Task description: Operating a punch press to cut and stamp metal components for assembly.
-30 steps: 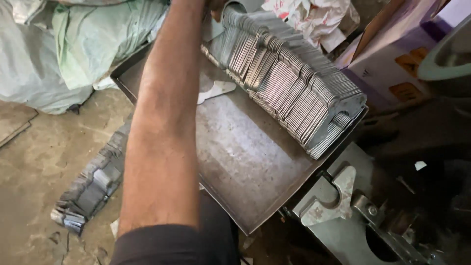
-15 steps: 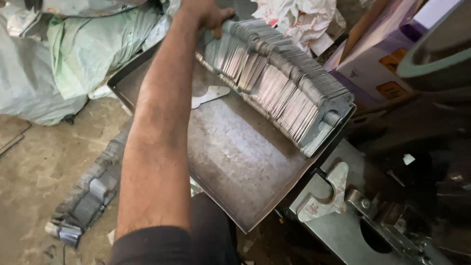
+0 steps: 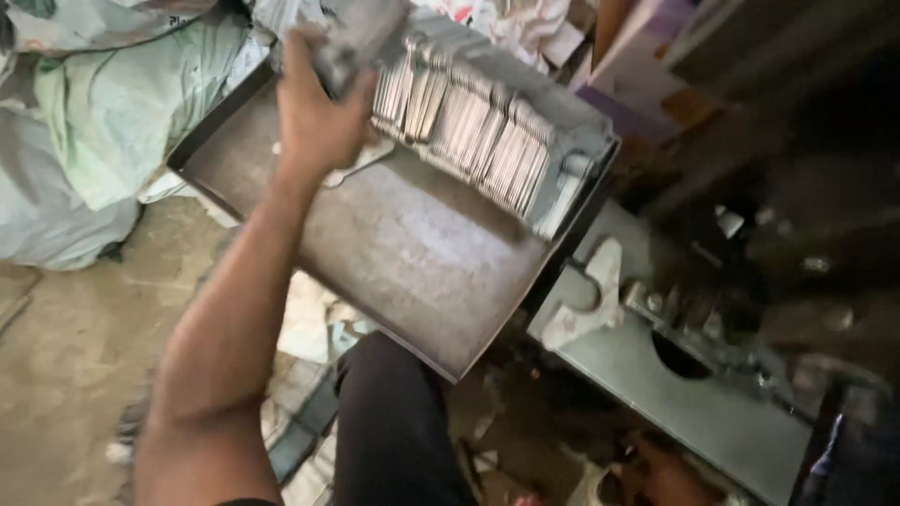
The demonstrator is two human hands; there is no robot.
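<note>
The left hand point(image 3: 319, 117) is clamped around a small bundle of flat metal pieces point(image 3: 352, 37), lifted clear at the far end of the long row of stacked pieces point(image 3: 487, 141) — a picking-up step, by the look of it. The row stands along the far wall of the metal tray point(image 3: 412, 253); carrying the bundle onward calls for a firm squeeze so it does not fan apart — the right hand is out of view.

The tray point(image 3: 412, 253) is dull, rough grey metal. Thin metal plates point(image 3: 487, 141) look matt silver. Sacks point(image 3: 112, 122) are crumpled woven plastic.
</note>
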